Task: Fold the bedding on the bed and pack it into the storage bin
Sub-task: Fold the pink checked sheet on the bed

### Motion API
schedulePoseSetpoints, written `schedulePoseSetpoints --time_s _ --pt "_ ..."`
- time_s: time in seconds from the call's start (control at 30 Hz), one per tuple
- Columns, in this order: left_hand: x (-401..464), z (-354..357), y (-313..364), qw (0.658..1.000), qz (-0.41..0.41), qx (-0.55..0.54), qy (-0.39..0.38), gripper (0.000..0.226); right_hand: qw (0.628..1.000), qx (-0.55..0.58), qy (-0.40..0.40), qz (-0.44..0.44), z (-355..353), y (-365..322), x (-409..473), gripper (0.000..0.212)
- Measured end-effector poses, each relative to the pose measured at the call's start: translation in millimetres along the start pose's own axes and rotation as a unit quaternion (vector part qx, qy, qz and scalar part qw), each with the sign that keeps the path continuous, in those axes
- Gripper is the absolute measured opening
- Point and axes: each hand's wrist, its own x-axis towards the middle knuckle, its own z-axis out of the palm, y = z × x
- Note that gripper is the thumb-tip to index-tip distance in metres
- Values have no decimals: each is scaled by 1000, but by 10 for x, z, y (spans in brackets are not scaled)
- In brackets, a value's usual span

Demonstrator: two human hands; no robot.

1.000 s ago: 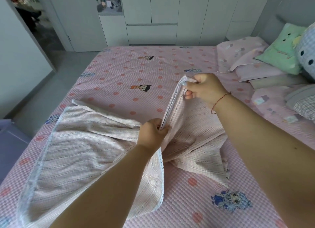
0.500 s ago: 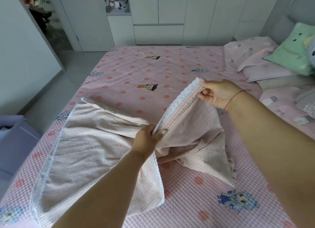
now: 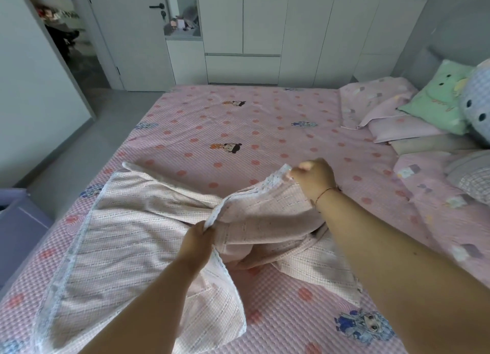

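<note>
Pink blanket [image 3: 148, 247] edging is pinched by left hand [image 3: 197, 243] and right hand [image 3: 314, 180] on the bed [image 3: 238, 131]; folding is underway, corners need matching next.

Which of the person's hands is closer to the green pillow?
The right hand. It grips the blanket edge farther up the bed, toward the green pillow at the headboard end. The left hand grips the same edge lower and farther left.
</note>
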Motion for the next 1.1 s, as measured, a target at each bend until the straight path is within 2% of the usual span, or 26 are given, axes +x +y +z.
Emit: schedulePoseSetpoints --time_s 0.03,0.1,0.23,0.33,0.4,0.47,0.53,0.63,0.73,0.83,0.9,0.97,1.0,1.03,1.1 --pt "-16 -28 71 999 2 -35 5 19 999 -11 0 -30 32 -22 -10 38" --pt "-25 -74 252 998 19 -58 3 22 998 34 -26 -40 117 -136 -52 41" --pt "65 -144 574 997 66 -11 -48 34 986 107 -119 -54 285 -409 -235 17" --pt "79 -214 774 988 79 -75 -113 42 954 87 -285 -42 368 -485 -305 62" --pt "58 -280 888 971 75 -151 -172 37 926 80 -367 -31 455 -481 -327 73" --pt "53 -366 934 957 79 -183 -213 38 924 118 -363 -28 480 -471 -312 54" --pt "48 -457 885 956 100 -156 -226 36 925 195 -325 -19 447 -487 -288 40" --pt "87 -482 710 978 101 5 -184 26 924 259 -281 -10 377 -548 -245 44" --pt "129 -507 484 975 116 151 -115 9 935 282 -214 -2 338 -637 -178 36" --pt "167 -655 254 966 126 200 -102 10 939 318 -125 25 260 -619 -120 19" --pt "175 -766 175 974 108 166 -105 20 946 313 -86 22 253 -583 -118 23" --pt "185 -839 192 987 89 87 -104 18 964 240 -111 2 306 -636 -212 21" --pt "164 -849 262 989 91 52 -103 19 971 180 -159 -11 350 -688 -279 28" --pt "154 -847 332 990 92 22 -101 17 968 114 -221 -22 421 -742 -349 45" --pt "110 -824 514 988 114 -7 -104 16 944 -4 -327 -41 577 -849 -507 64"
